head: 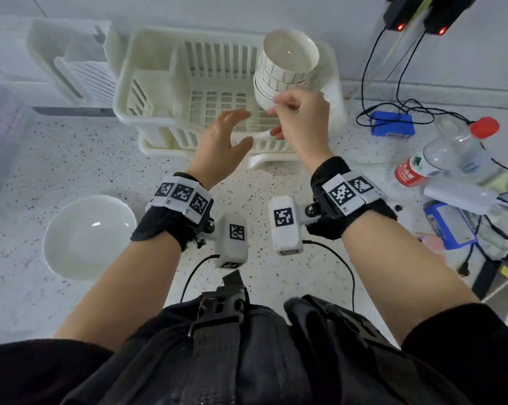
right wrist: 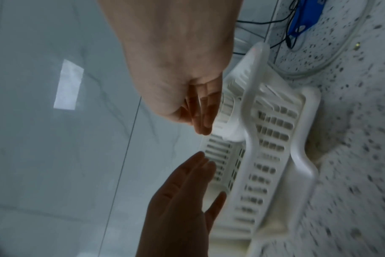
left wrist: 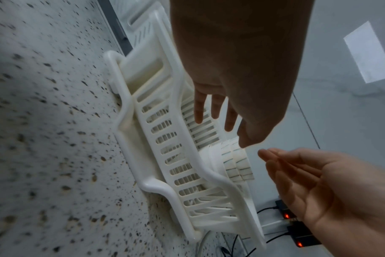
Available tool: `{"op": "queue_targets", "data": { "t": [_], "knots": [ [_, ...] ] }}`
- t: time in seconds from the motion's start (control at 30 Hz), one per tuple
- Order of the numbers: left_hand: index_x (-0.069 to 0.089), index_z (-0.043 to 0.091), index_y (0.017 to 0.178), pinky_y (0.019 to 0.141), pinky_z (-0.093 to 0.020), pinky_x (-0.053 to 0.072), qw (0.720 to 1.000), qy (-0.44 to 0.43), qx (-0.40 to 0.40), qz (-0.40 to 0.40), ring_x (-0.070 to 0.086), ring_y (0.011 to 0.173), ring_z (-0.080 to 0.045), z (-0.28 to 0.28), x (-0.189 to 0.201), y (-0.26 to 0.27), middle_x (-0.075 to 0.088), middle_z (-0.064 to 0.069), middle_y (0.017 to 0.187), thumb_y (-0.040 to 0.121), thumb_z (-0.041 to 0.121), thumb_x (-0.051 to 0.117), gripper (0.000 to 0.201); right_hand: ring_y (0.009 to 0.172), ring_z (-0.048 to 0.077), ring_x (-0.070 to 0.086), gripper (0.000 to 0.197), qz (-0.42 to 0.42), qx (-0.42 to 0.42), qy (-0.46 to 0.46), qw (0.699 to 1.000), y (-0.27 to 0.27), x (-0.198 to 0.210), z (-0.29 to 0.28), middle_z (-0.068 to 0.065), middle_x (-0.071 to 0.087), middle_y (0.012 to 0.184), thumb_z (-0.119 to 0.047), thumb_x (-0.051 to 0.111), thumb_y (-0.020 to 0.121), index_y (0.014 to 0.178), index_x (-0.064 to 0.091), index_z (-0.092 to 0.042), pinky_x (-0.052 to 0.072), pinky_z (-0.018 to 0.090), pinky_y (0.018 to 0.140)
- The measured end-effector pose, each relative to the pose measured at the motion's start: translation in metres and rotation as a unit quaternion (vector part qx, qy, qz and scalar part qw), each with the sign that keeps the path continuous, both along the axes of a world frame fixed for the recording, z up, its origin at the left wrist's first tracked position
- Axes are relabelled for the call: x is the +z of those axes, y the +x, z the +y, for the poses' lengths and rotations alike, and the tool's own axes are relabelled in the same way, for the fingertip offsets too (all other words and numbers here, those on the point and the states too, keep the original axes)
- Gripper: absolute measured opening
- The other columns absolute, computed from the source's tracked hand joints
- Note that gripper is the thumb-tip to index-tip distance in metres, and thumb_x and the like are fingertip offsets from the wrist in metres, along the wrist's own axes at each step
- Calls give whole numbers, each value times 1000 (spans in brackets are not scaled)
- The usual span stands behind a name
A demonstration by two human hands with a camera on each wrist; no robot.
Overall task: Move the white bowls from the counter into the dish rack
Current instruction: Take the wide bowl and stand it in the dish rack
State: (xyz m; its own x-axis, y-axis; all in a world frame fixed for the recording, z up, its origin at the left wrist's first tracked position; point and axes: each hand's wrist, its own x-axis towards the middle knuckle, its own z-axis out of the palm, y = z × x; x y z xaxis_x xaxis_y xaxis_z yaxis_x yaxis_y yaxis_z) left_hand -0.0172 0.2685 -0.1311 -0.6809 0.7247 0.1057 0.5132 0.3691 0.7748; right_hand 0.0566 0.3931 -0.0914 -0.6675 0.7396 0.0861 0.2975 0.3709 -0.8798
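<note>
A stack of white bowls (head: 287, 62) stands in the right part of the white dish rack (head: 159, 92); the top bowl tilts toward me. One more white bowl (head: 89, 238) sits upright on the speckled counter at the left, in front of the rack. My right hand (head: 287, 118) hovers at the foot of the stack, holding nothing. In the wrist views its fingers (right wrist: 202, 118) reach almost to the lowest bowl (right wrist: 228, 120). My left hand (head: 241, 127) is spread and empty over the rack's front rail, left of the stack (left wrist: 235, 161).
A second white plastic rack (head: 71, 62) stands at the back left. Right of the dish rack lie a blue box (head: 393, 127), black cables, a water bottle (head: 448, 150) on its side and other small devices. Two black units with red lights (head: 407, 16) hang on the wall.
</note>
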Motion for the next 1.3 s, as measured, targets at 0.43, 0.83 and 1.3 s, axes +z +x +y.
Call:
{"op": "queue_targets", "data": {
  "t": [0.43, 0.83, 1.3],
  "knots": [
    [60, 14, 120, 101, -28, 41, 984, -36, 163, -62, 56, 115, -16, -201, -14, 6, 63, -1, 125, 88, 15, 54, 32, 54, 16, 65, 22, -144, 198, -74, 967, -14, -35, -183, 13, 72, 93, -3, 54, 90, 109, 65, -4, 59, 26, 57],
    [39, 6, 137, 108, -40, 32, 950, -144, 268, -69, 34, 135, -30, -322, -59, 11, 31, -17, 149, 87, 6, 53, 52, 83, 34, 70, 49, -305, 230, -164, 910, -24, -94, -279, 16, 53, 131, -11, 57, 90, 136, 40, -6, 63, 38, 55],
    [33, 12, 139, 107, -40, 39, 961, -16, 254, -112, 47, 126, -24, -314, -51, 2, 50, -14, 137, 98, 21, 38, 42, 63, 37, 62, 45, -221, 88, -340, 910, -16, -72, -251, 16, 45, 118, 15, 34, 87, 129, 44, 3, 61, 52, 58]
  ]
}}
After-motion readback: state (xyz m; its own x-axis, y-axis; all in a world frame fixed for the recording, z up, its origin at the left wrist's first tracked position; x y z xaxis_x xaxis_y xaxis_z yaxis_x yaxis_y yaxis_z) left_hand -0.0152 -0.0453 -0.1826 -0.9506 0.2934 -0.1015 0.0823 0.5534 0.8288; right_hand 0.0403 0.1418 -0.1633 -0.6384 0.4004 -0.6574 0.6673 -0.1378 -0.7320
